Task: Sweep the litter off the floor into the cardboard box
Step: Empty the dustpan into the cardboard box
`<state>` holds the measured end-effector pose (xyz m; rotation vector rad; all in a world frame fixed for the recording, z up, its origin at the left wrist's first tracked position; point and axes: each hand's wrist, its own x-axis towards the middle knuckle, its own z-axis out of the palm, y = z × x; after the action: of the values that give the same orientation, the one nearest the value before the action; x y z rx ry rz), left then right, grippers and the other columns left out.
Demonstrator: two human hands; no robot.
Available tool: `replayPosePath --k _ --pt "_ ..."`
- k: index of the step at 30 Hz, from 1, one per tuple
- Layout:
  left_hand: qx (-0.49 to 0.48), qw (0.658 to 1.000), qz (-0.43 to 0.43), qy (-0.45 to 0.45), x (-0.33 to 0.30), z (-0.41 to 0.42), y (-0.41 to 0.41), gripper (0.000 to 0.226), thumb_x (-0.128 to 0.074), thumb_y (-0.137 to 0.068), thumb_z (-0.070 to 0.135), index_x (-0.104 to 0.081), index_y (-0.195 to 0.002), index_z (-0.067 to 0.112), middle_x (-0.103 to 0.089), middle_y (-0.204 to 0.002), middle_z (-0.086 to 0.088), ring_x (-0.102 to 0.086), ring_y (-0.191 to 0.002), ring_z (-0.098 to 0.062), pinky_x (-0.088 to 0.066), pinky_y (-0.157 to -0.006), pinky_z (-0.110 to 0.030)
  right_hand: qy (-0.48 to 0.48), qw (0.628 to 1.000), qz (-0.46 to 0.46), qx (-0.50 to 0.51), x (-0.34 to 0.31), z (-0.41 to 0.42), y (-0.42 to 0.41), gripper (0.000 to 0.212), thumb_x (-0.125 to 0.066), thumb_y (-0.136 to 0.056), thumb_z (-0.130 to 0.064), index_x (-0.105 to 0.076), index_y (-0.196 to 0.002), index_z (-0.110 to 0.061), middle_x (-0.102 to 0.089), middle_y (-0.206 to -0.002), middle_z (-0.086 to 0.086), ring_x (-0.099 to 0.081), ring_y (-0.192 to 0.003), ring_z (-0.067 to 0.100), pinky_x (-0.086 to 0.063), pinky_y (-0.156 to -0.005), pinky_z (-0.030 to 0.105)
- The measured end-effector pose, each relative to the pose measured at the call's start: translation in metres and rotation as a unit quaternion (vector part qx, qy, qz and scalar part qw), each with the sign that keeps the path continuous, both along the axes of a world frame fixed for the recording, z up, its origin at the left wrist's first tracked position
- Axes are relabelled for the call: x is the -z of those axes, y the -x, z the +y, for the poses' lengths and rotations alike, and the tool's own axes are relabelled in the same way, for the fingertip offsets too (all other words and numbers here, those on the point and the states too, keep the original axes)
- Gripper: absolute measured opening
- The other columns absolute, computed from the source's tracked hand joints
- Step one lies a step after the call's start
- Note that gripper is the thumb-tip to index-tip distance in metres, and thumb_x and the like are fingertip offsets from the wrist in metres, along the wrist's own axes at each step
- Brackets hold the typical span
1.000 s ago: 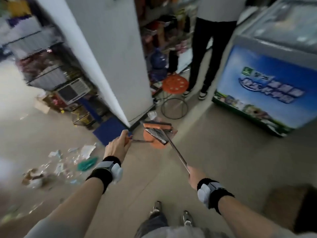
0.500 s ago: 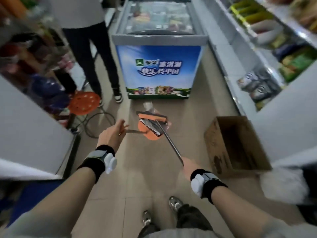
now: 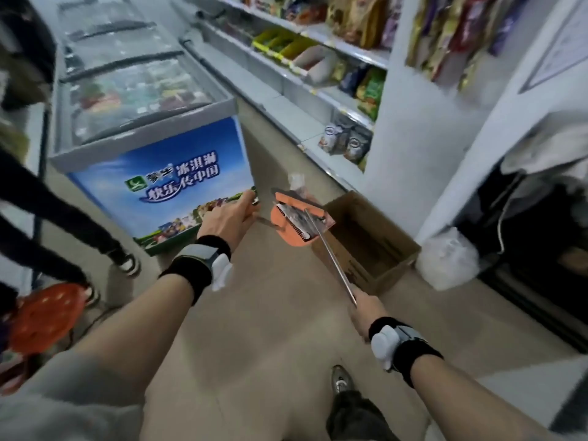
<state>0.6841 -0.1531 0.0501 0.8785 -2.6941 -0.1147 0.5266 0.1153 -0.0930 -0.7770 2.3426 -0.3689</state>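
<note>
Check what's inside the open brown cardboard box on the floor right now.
The brown cardboard box shows only bare dark walls and floor; no litter is visible. Its near-left corner is hidden behind the orange dustpan and broom head held by the left hand and right hand.

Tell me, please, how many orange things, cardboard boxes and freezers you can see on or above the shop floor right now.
Orange things: 2, the dustpan held up by the left hand and the stool at the lower left.
Cardboard boxes: 1, the box, open beside the dustpan.
Freezers: 1, the freezer with the blue front.
Total: 4
</note>
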Motion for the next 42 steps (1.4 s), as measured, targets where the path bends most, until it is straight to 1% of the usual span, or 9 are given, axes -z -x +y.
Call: replayPosePath --k 11,13,17,22,27,30,33,39,42 --pt "0.194 0.965 -0.144 0.104 -0.032 0.036 0.156 0.028 -0.034 -0.101 0.041 -0.025 -0.125 0.03 -0.063 -0.1 -0.009 -0.067 -0.08 -0.036 -0.053 -0.068 -0.046 0.059 0.982 -0.057 0.171 0.015 0.024 0.047 0.054 -0.04 -0.093 -0.011 -0.038 -0.142 -0.035 -0.065 -0.103 0.014 -0.064 -0.086 0.035 -0.058 -0.07 0.037" --pt "0.229 0.943 -0.186 0.153 -0.028 0.044 0.171 0.031 -0.035 -0.102 0.032 -0.021 -0.13 0.029 -0.06 -0.1 -0.01 -0.066 -0.077 -0.034 -0.052 -0.066 -0.042 0.062 0.98 -0.064 0.178 0.017 0.023 0.055 0.05 -0.041 -0.093 -0.01 -0.043 -0.138 -0.033 -0.066 -0.103 0.012 -0.064 -0.085 0.034 -0.058 -0.067 0.038" --pt "0.305 0.867 -0.295 0.26 -0.021 0.064 0.199 0.057 -0.031 -0.096 0.001 -0.008 -0.142 0.024 -0.055 -0.116 -0.017 -0.064 -0.086 -0.032 -0.042 -0.065 -0.037 0.069 0.964 -0.105 0.236 0.016 0.022 0.069 0.041 -0.037 -0.092 -0.01 -0.053 -0.12 -0.036 -0.062 -0.098 0.013 -0.063 -0.074 0.037 -0.051 -0.04 0.031" --pt "0.362 0.801 -0.367 0.303 -0.012 0.079 0.223 0.062 -0.038 -0.092 -0.005 -0.013 -0.143 0.021 -0.051 -0.126 -0.016 -0.063 -0.093 -0.03 -0.041 -0.066 -0.035 0.05 0.953 -0.129 0.268 0.042 0.024 0.103 0.031 -0.041 -0.092 -0.018 -0.051 -0.121 -0.018 -0.063 -0.107 0.014 -0.063 -0.093 0.038 -0.058 -0.081 0.048" --pt "0.397 0.761 -0.408 0.311 -0.001 0.078 0.232 0.068 -0.047 -0.088 -0.008 -0.018 -0.142 0.022 -0.046 -0.136 -0.017 -0.064 -0.088 -0.028 -0.041 -0.059 -0.032 0.045 0.944 -0.14 0.294 0.047 0.029 0.126 0.038 -0.042 -0.083 -0.017 -0.057 -0.118 -0.017 -0.063 -0.111 0.021 -0.055 -0.08 0.033 -0.056 -0.079 0.046" --pt "0.416 0.734 -0.428 0.324 0.006 0.071 0.236 0.068 -0.051 -0.085 -0.007 -0.017 -0.136 0.021 -0.054 -0.12 -0.014 -0.056 -0.075 -0.026 -0.045 -0.055 -0.035 0.044 0.941 -0.141 0.305 0.026 0.031 0.124 0.045 -0.041 -0.083 -0.008 -0.057 -0.124 -0.013 -0.064 -0.113 0.023 -0.055 -0.082 0.034 -0.055 -0.082 0.045" --pt "0.424 0.721 -0.438 0.33 0.008 0.066 0.24 0.065 -0.052 -0.083 -0.008 -0.022 -0.133 0.019 -0.056 -0.112 -0.012 -0.06 -0.083 -0.027 -0.042 -0.053 -0.037 0.049 0.935 -0.139 0.321 0.023 0.031 0.126 0.042 -0.041 -0.087 -0.01 -0.056 -0.126 -0.009 -0.064 -0.106 0.021 -0.053 -0.08 0.032 -0.055 -0.084 0.045" --pt "0.396 0.734 -0.438 0.335 0.003 0.056 0.241 0.063 -0.047 -0.086 -0.006 -0.02 -0.136 0.021 -0.053 -0.119 -0.014 -0.045 -0.07 -0.026 -0.036 -0.049 -0.034 0.022 0.944 -0.13 0.302 -0.001 0.034 0.121 0.035 -0.039 -0.094 -0.003 -0.053 -0.126 -0.004 -0.059 -0.094 0.019 -0.054 -0.078 0.032 -0.055 -0.07 0.039" --pt "0.401 0.734 -0.43 0.34 0.008 0.053 0.236 0.058 -0.046 -0.086 -0.005 -0.022 -0.133 0.019 -0.054 -0.114 -0.013 -0.047 -0.069 -0.026 -0.038 -0.049 -0.034 -0.006 0.954 -0.097 0.284 -0.002 0.035 0.116 0.033 -0.042 -0.094 -0.006 -0.053 -0.125 -0.003 -0.063 -0.107 0.02 -0.062 -0.093 0.035 -0.055 -0.08 0.038"
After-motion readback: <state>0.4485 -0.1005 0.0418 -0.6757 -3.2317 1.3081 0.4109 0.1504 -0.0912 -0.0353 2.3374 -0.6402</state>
